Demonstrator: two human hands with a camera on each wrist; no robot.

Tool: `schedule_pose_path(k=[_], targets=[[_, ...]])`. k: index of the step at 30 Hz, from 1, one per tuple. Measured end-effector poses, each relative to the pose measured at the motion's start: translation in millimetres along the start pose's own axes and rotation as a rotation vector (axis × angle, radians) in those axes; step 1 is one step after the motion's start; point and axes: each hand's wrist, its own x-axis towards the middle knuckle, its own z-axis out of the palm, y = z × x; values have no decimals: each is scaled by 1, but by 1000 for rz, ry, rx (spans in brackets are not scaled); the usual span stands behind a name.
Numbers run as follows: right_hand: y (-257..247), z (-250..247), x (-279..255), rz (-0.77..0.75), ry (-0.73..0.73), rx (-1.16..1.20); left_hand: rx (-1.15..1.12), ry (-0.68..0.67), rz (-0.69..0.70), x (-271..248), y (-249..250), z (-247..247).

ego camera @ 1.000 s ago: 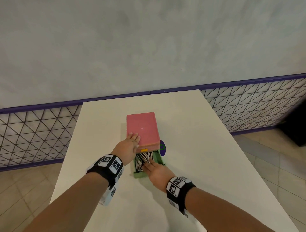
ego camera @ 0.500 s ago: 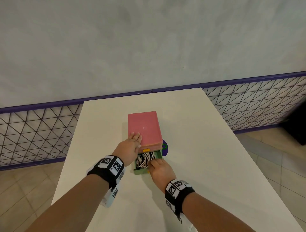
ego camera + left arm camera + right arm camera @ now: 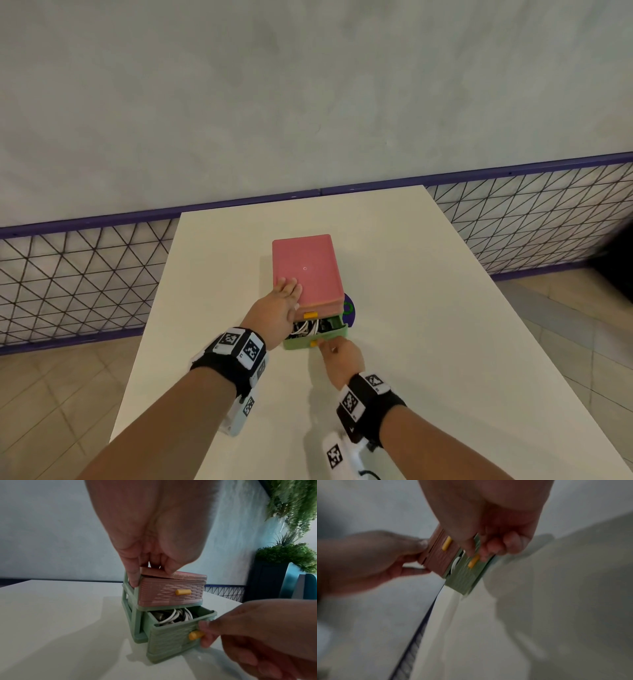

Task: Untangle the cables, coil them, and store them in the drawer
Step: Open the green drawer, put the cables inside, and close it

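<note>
A small drawer unit with a pink top (image 3: 306, 267) stands mid-table. Its green lower drawer (image 3: 298, 342) (image 3: 171, 642) sticks out a little, and coiled white and black cables (image 3: 303, 329) (image 3: 173, 616) lie inside. My left hand (image 3: 291, 294) holds the unit's front left corner, fingers on the lid and thumb down the side. My right hand (image 3: 322, 344) pinches the yellow knob (image 3: 195, 635) on the green drawer's front. The pink upper drawer (image 3: 168, 592) is closed.
The white table (image 3: 411, 308) is bare around the unit except for a purple disc (image 3: 350, 308) touching its right side. A purple-railed mesh fence (image 3: 68, 281) and a grey wall stand behind. Potted plants (image 3: 283, 555) are off to the right.
My right hand came out of the green drawer and took its yellow knob. The drawer has slid partway back into the unit. The left hand stayed on the lid.
</note>
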Motion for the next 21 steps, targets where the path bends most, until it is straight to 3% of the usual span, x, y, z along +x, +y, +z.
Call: schedule_pose_path(k=[3, 5, 21], targets=[[-3, 12, 16, 165, 1, 474, -8, -2, 1, 1, -1, 2], [-5, 13, 17, 214, 13, 635, -5, -2, 0, 2, -2, 2], [-25, -4, 31, 233, -26, 528, 52, -60, -31, 2, 6, -7]])
